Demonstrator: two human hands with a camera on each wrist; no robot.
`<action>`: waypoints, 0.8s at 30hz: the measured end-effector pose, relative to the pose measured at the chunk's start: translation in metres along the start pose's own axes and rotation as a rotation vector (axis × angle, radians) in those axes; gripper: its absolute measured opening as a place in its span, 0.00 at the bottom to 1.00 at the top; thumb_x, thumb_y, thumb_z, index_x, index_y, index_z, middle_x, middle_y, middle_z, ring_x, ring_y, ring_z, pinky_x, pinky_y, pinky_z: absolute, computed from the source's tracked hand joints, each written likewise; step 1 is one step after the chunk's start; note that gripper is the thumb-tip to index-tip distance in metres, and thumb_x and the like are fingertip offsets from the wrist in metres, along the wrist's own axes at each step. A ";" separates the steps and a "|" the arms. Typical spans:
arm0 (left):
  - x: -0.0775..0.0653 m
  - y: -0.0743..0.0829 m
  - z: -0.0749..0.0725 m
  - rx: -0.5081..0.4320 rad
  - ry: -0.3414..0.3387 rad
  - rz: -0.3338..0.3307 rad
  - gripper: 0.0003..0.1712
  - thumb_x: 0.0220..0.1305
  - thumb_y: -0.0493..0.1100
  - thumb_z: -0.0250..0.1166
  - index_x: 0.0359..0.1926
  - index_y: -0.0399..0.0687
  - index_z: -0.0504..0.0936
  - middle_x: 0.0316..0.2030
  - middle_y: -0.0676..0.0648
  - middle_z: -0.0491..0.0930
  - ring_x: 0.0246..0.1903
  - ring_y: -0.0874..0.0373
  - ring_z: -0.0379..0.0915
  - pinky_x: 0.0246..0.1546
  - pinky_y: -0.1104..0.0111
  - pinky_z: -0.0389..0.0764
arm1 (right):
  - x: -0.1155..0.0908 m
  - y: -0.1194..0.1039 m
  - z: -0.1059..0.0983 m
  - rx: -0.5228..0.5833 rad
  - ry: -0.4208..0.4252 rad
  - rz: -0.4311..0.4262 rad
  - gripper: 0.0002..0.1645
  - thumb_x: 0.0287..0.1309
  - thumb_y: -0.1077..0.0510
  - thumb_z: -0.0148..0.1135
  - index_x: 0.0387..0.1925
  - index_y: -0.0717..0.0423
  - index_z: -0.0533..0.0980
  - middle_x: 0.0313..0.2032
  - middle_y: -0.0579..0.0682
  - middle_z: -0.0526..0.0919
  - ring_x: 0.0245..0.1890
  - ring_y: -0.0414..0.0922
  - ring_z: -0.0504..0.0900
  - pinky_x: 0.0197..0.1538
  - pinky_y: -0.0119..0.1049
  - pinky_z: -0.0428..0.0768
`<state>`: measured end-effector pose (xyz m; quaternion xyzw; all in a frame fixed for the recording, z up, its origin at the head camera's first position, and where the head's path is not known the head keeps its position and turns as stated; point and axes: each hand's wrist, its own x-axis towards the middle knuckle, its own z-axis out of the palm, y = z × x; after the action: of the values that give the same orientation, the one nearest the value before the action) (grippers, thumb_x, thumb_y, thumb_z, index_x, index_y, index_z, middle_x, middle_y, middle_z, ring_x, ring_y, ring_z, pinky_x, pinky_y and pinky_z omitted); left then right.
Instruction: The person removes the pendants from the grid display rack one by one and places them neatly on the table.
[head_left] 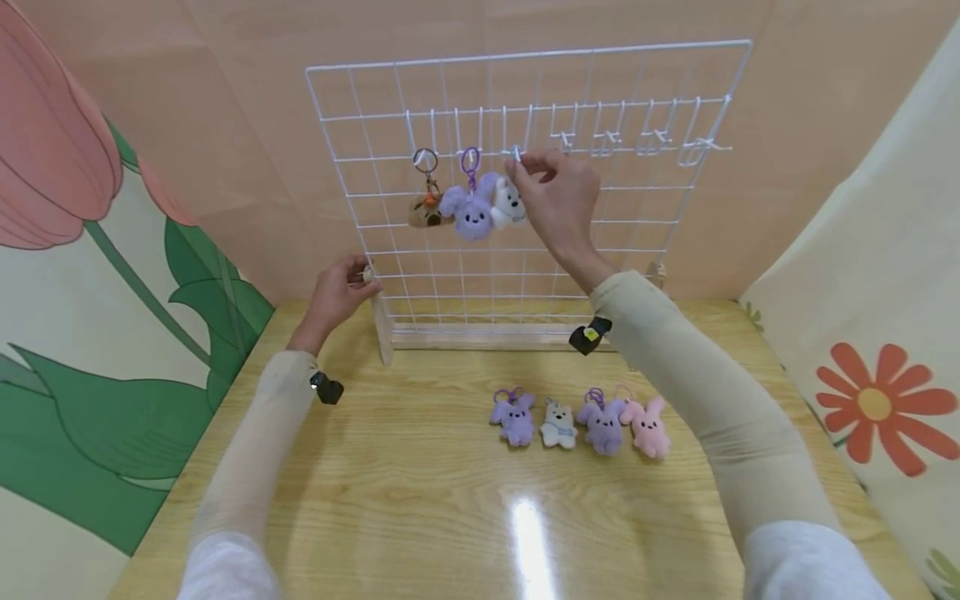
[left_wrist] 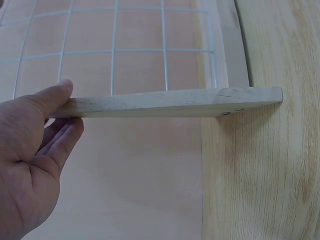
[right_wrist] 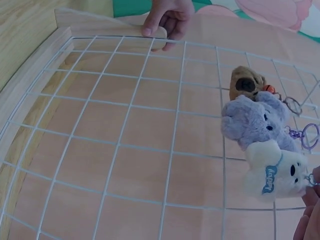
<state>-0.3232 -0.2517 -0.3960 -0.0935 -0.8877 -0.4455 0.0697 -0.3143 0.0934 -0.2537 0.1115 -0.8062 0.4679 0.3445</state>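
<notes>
My right hand point(head_left: 562, 196) pinches the ring of a white bear keychain point(head_left: 507, 202) at a hook on the white wire grid rack point(head_left: 465, 275). In the right wrist view the white bear point(right_wrist: 272, 170) has blue lettering, and only the fingers point(right_wrist: 311, 210) show at the edge. Whether the ring is over the hook cannot be seen clearly. Left of it hang a purple bunny keychain point(head_left: 472, 218) and a brown plush keychain point(head_left: 426, 215). My left hand point(left_wrist: 35, 150) grips the end of the rack's wooden side post point(left_wrist: 165, 100) between thumb and fingers.
Several white hooks point(head_left: 611, 137) line the rack's upper right. On the wooden table point(head_left: 360, 483) lie a purple bunny point(head_left: 516, 421), a white bear point(head_left: 558, 425), another purple bunny point(head_left: 603, 427) and a pink bunny point(head_left: 649, 429), in a row before the rack.
</notes>
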 end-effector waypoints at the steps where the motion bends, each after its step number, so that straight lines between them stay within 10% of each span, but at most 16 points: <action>1: 0.000 0.000 0.000 0.000 -0.001 0.000 0.29 0.69 0.40 0.69 0.65 0.32 0.72 0.60 0.33 0.78 0.58 0.40 0.78 0.56 0.53 0.84 | 0.000 0.000 0.000 0.001 0.002 -0.004 0.18 0.63 0.47 0.71 0.42 0.59 0.88 0.37 0.53 0.90 0.27 0.38 0.77 0.30 0.25 0.74; 24: -0.001 0.001 0.001 -0.025 0.007 0.006 0.29 0.68 0.36 0.69 0.66 0.30 0.72 0.62 0.30 0.76 0.58 0.37 0.77 0.57 0.53 0.83 | -0.019 -0.011 -0.020 0.060 0.039 -0.156 0.11 0.63 0.53 0.70 0.39 0.57 0.88 0.37 0.52 0.90 0.33 0.36 0.76 0.40 0.27 0.74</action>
<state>-0.3223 -0.2502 -0.3960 -0.0956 -0.8816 -0.4565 0.0731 -0.2858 0.1013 -0.2521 0.1751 -0.7737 0.4659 0.3920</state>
